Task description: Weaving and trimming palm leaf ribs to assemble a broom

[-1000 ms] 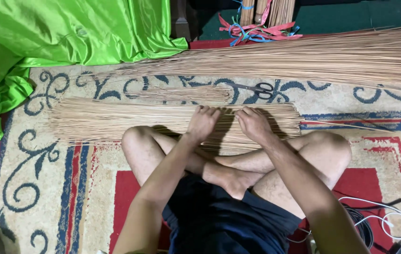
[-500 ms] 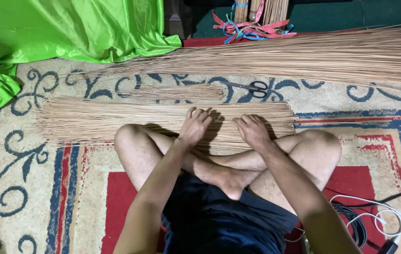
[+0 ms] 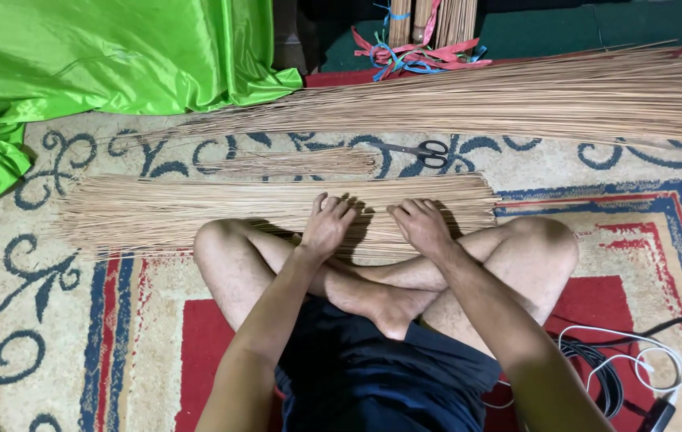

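Cross-legged on the rug (image 3: 53, 320), knees splayed so the work sits right at the shins within easy reach. Cables (image 3: 621, 376) coil by the right knee, clear of the work. Left hand (image 3: 326, 226) and right hand (image 3: 422, 228) both palm-down on the near layer of thin sticks (image 3: 157, 214); fingers (image 3: 333, 210) spread and flat, pressing, nothing gripped. Looks like flat hands keep the layer from rolling and hold it even. That layer lies crosswise just past the shins, ends roughly squared on the right side, likely so lengths line up. Beyond it, a small separate bundle (image 3: 293, 162) lies parallel, with scissors (image 3: 421, 150) just beside its right end. Further back, a long pile of uncut sticks (image 3: 517, 100), well apart from the worked layer. Green cloth (image 3: 101, 56) heaped far left; coloured ribbon scraps (image 3: 413, 54) at the back.
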